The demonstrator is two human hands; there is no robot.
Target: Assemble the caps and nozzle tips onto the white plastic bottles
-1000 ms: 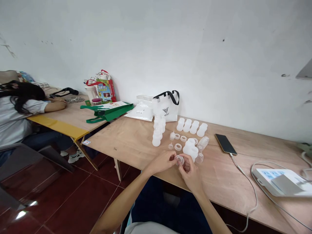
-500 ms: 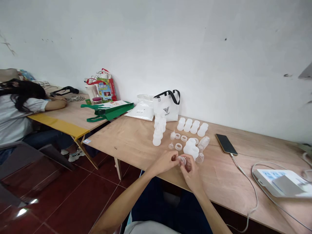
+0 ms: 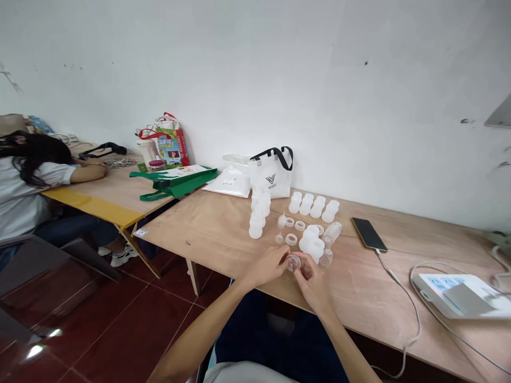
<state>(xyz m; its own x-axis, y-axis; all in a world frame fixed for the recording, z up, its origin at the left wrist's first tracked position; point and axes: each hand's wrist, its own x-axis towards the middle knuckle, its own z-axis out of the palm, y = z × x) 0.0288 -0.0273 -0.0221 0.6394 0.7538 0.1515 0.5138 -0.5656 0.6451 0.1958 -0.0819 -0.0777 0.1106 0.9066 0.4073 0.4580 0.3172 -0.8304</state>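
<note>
Both hands meet near the table's front edge around a small translucent bottle ring [image 3: 294,262]. My left hand [image 3: 268,265] pinches its left side, and my right hand [image 3: 312,276] grips its right side with curled fingers. Whether anything sits inside the ring is too small to tell. Just beyond my fingers lie several loose rings [image 3: 291,240], a clear nipple [image 3: 279,238] and another nipple set in a ring [image 3: 281,221]. Frosted bottles [image 3: 311,244] are heaped right of these, beside clear caps [image 3: 326,257].
Frosted bottles [image 3: 256,227] form a line on the left, and more bottles [image 3: 318,207] stand at the back. A white bag [image 3: 275,181] rests against the wall. Rightward are a phone [image 3: 369,234], its cable and a white device [image 3: 459,298]. A person [image 3: 35,181] leans on the neighbouring table.
The ring has tilted slightly between my fingers and shows more of its round face. Both hands stay in nearly the same place; the whole view has shifted a little.
</note>
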